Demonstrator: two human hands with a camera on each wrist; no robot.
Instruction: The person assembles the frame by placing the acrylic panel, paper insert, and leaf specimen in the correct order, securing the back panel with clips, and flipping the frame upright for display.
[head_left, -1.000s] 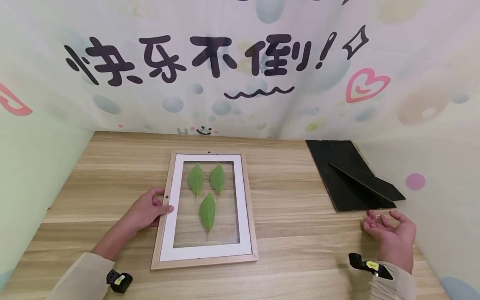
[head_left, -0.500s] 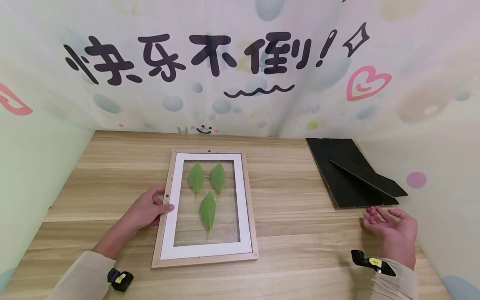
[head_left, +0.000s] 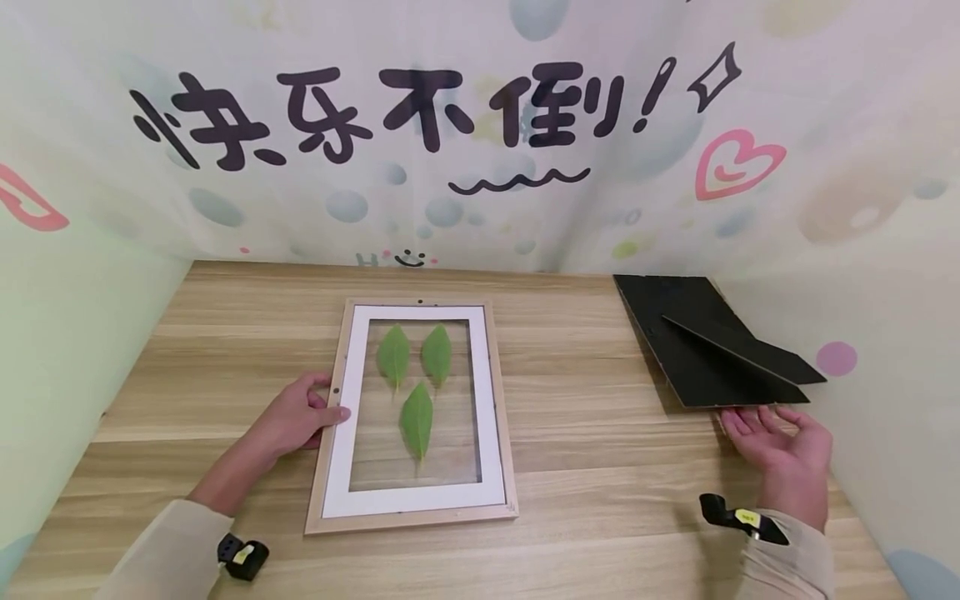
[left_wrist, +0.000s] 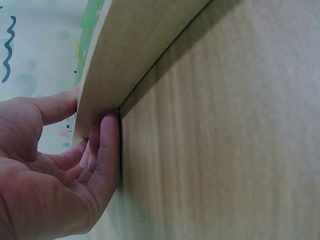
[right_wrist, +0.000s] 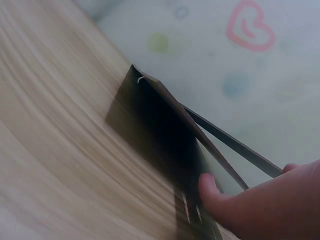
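Note:
A light wooden picture frame (head_left: 512, 433) with a white mat (head_left: 416, 502) lies on the table, three green leaves (head_left: 417, 422) showing in its clear window. My left hand (head_left: 296, 414) grips its left side, thumb on the front and fingers curled against the outer edge, as the left wrist view also shows. At the right, a black frame backboard (head_left: 660, 333) with a hinged easel leg (head_left: 750, 350) slants up from the table at its near end. My right hand (head_left: 783, 446) holds that near edge, palm up, fingertips beneath it. Its fingertip (right_wrist: 209, 184) shows against the underside in the right wrist view.
The wood-grain table (head_left: 585, 467) meets a printed curtain (head_left: 525, 225) at the back. A pale side wall (head_left: 885, 400) stands close beyond the backboard and the right hand. Each wrist wears a small black camera (head_left: 243, 558).
My right hand's fingers have moved under the backboard's near edge, which has risen off the table. My left hand and the picture frame stay in place.

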